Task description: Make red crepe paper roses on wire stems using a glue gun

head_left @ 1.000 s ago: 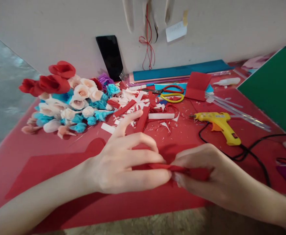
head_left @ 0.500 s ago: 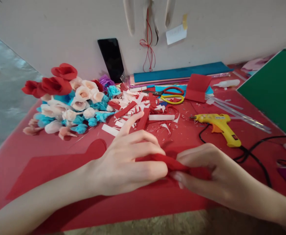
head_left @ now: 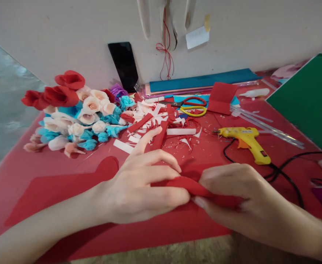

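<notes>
Between my two hands is a piece of red crepe paper, its upper edge curled. My left hand pinches its left side between thumb and fingers, while the index finger points up and away. My right hand grips the right side, thumb below and fingers folded above. Part of the paper is hidden inside both hands. A flat red sheet lies under my left forearm, with a rounded red piece beside it.
Paper flowers are heaped at the left. Paper scraps and scissors lie behind my hands. A yellow glue gun with a black cord rests to the right, near a green board. A phone leans on the wall.
My hands stay in nearly the same place on the red paper. The right hand has turned slightly, and more of the paper's curled edge shows between the hands.
</notes>
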`<move>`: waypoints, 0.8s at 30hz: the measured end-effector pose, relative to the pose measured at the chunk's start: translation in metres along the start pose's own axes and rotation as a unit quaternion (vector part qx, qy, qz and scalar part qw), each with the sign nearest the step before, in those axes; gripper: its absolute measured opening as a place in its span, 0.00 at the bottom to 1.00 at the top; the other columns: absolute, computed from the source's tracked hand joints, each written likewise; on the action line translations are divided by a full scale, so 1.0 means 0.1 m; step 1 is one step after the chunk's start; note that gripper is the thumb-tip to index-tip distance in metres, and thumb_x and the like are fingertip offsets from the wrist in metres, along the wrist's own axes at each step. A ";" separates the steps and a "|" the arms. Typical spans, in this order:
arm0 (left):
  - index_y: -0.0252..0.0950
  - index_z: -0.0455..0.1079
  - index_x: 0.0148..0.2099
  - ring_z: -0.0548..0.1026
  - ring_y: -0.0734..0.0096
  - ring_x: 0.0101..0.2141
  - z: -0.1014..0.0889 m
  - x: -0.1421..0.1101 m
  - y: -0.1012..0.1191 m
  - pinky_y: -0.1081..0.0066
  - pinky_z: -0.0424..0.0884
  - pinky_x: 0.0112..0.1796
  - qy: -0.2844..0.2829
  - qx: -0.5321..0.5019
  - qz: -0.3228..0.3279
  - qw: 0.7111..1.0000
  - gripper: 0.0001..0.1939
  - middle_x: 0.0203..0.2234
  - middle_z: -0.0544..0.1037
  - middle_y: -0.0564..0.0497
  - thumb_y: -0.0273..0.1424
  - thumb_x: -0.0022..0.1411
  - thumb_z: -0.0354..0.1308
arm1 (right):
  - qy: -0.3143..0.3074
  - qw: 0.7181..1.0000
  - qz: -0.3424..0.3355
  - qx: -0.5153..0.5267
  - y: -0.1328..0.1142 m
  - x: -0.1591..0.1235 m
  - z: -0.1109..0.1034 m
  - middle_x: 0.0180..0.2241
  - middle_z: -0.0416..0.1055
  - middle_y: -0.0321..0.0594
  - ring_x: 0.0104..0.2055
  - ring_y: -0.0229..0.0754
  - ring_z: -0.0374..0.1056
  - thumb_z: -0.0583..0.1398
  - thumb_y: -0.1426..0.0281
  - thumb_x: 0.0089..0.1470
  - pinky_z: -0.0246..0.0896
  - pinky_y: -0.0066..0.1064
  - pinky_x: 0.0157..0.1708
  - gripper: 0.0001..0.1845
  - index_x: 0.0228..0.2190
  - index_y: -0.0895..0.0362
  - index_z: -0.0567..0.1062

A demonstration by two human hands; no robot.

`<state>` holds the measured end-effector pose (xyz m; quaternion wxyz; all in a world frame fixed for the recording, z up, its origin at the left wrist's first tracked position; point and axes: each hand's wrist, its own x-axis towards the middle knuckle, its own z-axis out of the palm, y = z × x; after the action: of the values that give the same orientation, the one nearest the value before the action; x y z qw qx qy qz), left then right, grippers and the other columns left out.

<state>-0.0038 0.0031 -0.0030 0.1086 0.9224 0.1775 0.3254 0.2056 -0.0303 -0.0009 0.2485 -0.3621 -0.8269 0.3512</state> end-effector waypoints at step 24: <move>0.43 0.72 0.30 0.72 0.77 0.39 -0.01 -0.04 -0.02 0.57 0.61 0.55 0.017 -0.003 0.044 0.999 0.08 0.27 0.77 0.59 0.26 0.59 0.55 | 0.014 0.986 0.104 0.128 -0.06 0.02 0.04 0.18 0.71 0.29 0.19 0.32 0.65 0.57 0.74 0.49 0.58 0.17 0.15 0.08 0.25 0.54 0.76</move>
<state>-0.0080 0.0034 -0.0047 0.0942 0.9231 0.1380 0.3464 0.1995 -0.0332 0.0017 0.2663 -0.4161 -0.7296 0.4728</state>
